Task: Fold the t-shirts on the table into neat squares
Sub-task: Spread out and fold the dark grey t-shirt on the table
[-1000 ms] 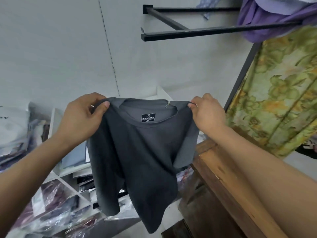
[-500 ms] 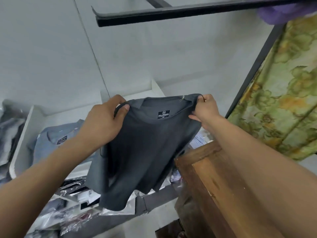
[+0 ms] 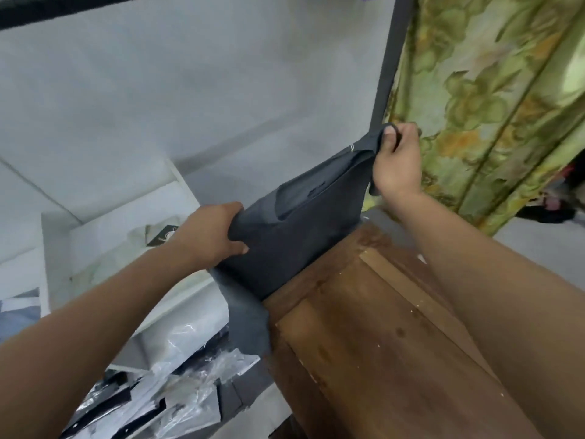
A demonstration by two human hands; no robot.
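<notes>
Dark grey cotton, the t-shirt (image 3: 285, 236) hangs stretched between two hands over the far edge of the wooden counter (image 3: 380, 343) — its neck label is too blurred to read. The left hand (image 3: 209, 239) has a clenched grip on one shoulder, the right hand (image 3: 397, 163) on the other, held higher. One sleeve droops beside the counter's edge.

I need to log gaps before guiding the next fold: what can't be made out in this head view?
- Lower part of the dark grey t-shirt: hangs behind the wooden table edge.
- Neck label text: blurred, foreshortened.
- Left hand fingertips: buried in fabric.
- Packaged items at lower left: glare, blur.
- Table's near end: cut off by the frame and the right hand's forearm.
</notes>
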